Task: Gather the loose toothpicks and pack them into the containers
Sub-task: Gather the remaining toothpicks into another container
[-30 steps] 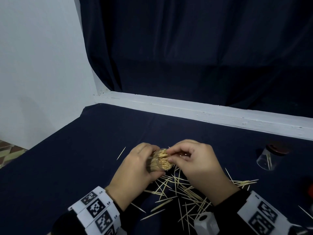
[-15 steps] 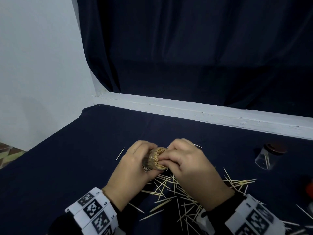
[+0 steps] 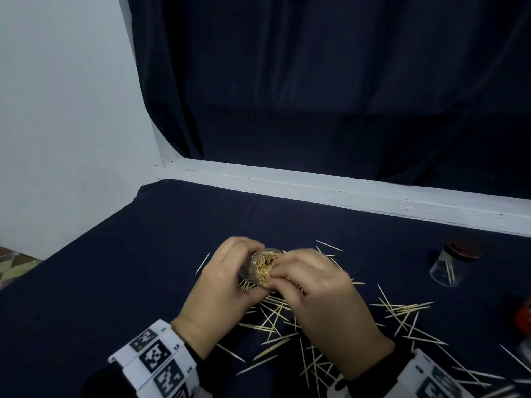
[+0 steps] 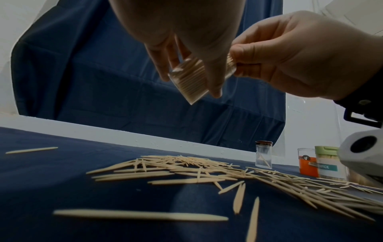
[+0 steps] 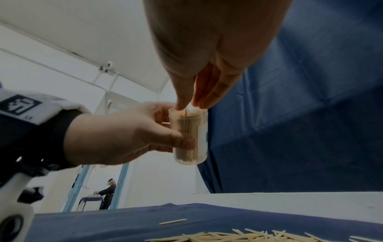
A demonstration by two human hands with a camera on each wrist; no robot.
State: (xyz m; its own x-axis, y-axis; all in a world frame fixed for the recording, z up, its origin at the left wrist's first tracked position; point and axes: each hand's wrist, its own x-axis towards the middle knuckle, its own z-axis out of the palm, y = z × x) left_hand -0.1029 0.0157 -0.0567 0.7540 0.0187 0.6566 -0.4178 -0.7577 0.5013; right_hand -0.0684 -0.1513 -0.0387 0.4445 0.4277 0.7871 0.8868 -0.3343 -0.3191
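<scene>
While loose toothpicks lie scattered on the dark table nearest the person, the left hand grips a clear container packed with toothpicks, raised above them. The right hand has its fingers pressed together at the container's open mouth; whether they pinch a toothpick cannot be told. Farther right stands a nearly empty jar.

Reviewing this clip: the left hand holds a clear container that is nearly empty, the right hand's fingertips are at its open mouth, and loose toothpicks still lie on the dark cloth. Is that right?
Not quite. The container that the left hand grips is packed full of toothpicks, not nearly empty; the right wrist view shows this best. The right hand does work at its open mouth, and loose toothpicks still lie on the dark cloth.
</scene>
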